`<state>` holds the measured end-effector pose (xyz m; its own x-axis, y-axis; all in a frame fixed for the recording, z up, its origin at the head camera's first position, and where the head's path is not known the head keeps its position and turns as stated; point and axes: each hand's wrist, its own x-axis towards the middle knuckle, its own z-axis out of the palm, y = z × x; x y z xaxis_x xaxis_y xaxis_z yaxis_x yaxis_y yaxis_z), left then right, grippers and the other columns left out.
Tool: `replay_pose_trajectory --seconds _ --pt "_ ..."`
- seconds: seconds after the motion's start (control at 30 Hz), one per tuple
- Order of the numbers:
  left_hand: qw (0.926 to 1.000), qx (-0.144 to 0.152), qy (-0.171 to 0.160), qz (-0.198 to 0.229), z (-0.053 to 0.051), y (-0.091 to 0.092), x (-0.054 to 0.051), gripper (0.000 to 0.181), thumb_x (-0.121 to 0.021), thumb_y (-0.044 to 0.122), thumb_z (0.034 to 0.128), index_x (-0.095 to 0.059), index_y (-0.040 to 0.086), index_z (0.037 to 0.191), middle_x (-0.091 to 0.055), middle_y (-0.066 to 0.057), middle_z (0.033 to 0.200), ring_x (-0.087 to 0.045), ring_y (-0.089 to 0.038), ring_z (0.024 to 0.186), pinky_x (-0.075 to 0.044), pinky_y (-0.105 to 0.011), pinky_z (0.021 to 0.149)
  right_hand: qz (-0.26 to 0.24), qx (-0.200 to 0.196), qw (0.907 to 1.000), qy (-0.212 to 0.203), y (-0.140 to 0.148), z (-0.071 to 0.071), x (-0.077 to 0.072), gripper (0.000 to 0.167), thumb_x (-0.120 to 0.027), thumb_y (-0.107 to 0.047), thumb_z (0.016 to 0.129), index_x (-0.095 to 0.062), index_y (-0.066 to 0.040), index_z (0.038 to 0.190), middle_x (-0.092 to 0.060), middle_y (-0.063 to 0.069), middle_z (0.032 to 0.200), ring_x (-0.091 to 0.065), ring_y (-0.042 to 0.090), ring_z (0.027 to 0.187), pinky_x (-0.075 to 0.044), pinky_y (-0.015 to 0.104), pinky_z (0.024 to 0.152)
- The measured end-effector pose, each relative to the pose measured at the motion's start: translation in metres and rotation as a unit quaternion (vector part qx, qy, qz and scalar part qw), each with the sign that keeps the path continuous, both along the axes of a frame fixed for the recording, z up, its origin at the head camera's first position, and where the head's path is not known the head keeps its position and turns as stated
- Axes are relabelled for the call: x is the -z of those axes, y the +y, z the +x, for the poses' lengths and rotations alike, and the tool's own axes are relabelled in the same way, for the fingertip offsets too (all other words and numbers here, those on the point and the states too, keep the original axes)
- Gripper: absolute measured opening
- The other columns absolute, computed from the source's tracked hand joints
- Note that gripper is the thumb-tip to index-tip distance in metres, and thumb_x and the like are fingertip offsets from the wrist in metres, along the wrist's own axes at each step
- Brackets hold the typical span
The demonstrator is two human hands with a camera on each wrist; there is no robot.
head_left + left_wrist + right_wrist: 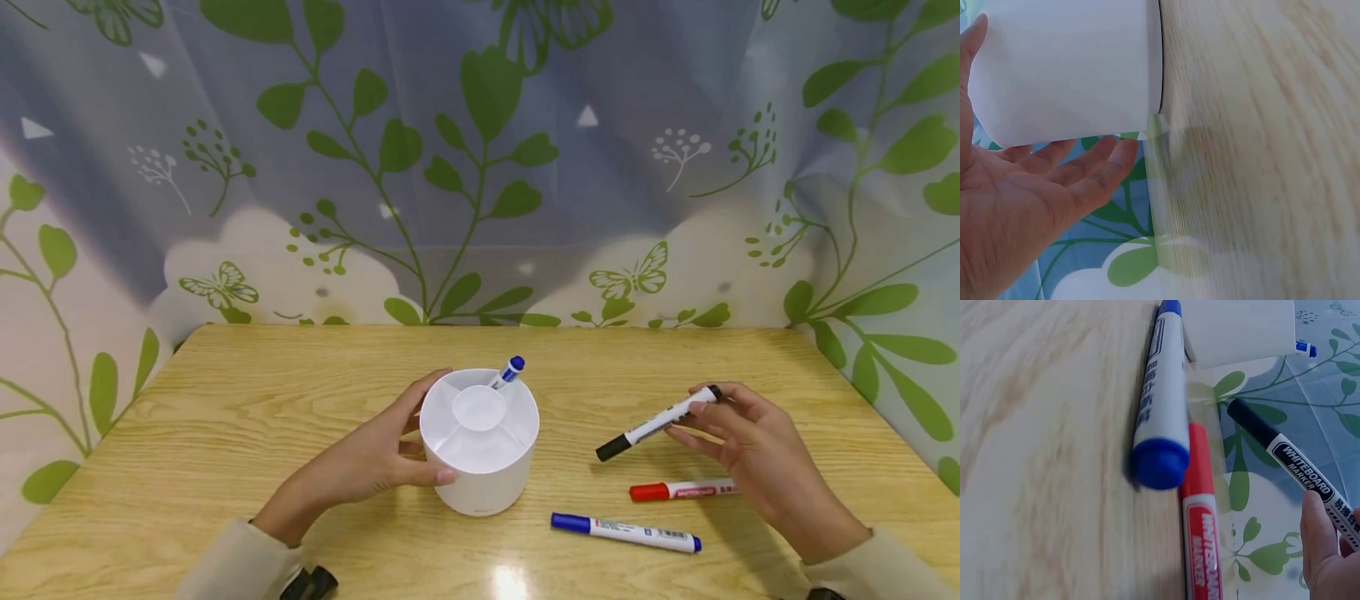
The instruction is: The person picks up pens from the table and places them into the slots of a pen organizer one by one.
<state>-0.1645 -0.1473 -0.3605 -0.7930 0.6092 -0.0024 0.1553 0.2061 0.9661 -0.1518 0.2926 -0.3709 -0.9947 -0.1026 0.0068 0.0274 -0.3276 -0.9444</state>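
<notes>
A pale yellow wood-grain table [225, 433] is stretching across the scene, its grain running mostly sideways and a bright patch of light glaring near the front edge. Behind it and at both sides, blue-grey and white fabric [637, 208] printed with green leaves and butterflies is hanging in soft folds.

A white, round, divided pen holder [483, 492] is standing upright near the middle of the table. The left hand [367, 467] is gripping it from the side, thumb at the front and fingers behind. A white marker with a blue end [510, 372] is leaning in a rear compartment, outside the central cup.

The right hand [765, 450] is pinching a white marker with a black cap [660, 421], which is slanting above the tabletop, cap end lower. Below, a white marker with a red cap [697, 490] and a white marker with a blue cap [630, 533] are lying apart. Beige sleeves [240, 567] are covering both forearms.
</notes>
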Motion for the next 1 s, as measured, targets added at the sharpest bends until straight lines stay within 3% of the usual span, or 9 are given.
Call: replay_pose_trajectory --seconds 0.33,0.73,1.0 --pt "1.0000 -0.001 -0.005 -0.006 -0.001 -0.002 0.000 0.108 -0.088 0.018 0.0869 -0.016 0.027 0.167 -0.032 -0.006 0.166 -0.045 -0.039 0.146 -0.050 -0.052 0.114 0.005 -0.009 0.9986 0.051 -0.011 0.001 -0.007 0.024 -0.053 0.005 0.106 -0.071 -0.009 0.113 -0.063 -0.001 0.111 -0.076 0.015 0.100 -0.064 0.042 0.090" --pt "0.9995 -0.006 -0.004 -0.031 0.000 -0.006 -0.005 0.104 -0.087 0.023 0.0884 -0.019 0.028 0.167 -0.029 -0.008 0.168 -0.044 -0.044 0.147 -0.048 -0.056 0.116 -0.019 -0.004 0.9975 0.067 -0.020 -0.001 -0.025 0.025 -0.051 0.006 0.106 -0.070 -0.007 0.116 -0.063 0.001 0.110 -0.073 0.013 0.099 -0.063 0.044 0.091" --pt "0.9999 0.003 -0.006 -0.008 0.000 -0.004 -0.003 0.102 -0.087 0.019 0.0885 -0.021 0.028 0.166 -0.033 -0.007 0.165 -0.047 -0.043 0.145 -0.051 -0.054 0.113 -0.031 -0.009 0.9963 0.080 -0.032 0.001 -0.033 0.023 -0.051 0.007 0.106 -0.069 -0.005 0.116 -0.065 0.002 0.112 -0.072 0.014 0.101 -0.063 0.045 0.091"
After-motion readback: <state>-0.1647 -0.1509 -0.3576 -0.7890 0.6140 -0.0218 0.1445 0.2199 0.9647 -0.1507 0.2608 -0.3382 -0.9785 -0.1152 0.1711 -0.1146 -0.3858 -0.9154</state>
